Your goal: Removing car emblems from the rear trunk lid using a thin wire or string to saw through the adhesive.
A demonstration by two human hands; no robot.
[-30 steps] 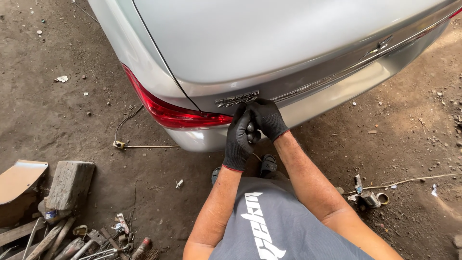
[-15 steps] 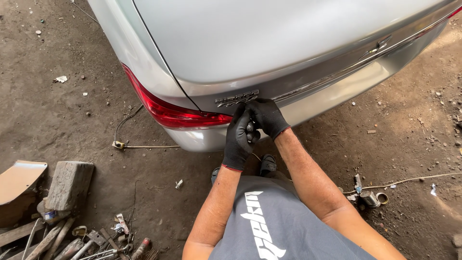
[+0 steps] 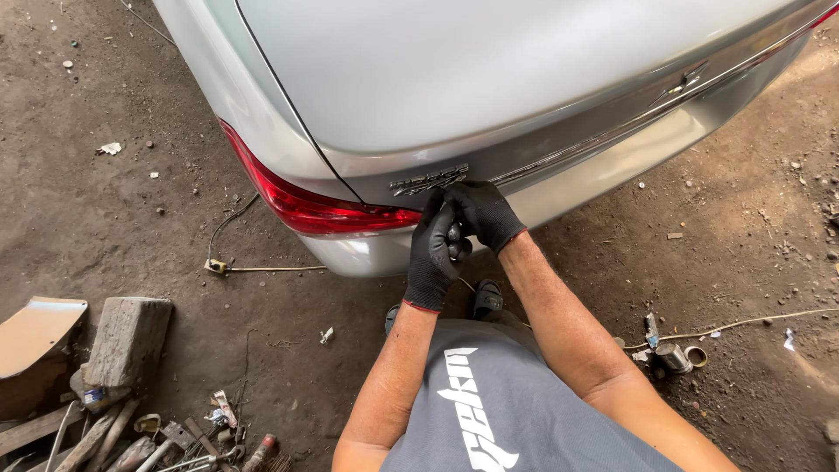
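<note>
Silver car (image 3: 489, 79) fills my view, its red tail light (image 3: 315, 205) just left of my gloves; my left hand (image 3: 431, 253) and right hand (image 3: 482, 214) press together at the trunk edge, fingers curled round something small and dark I can't make out.

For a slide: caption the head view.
Gloved left hand and right hand meet at a silver car rear edge, beside its red tail light.

Wood block (image 3: 128, 339) and scattered tools (image 3: 188, 437) lower left; wire (image 3: 262, 267) on dirt; tin cans (image 3: 673, 357) right.
</note>
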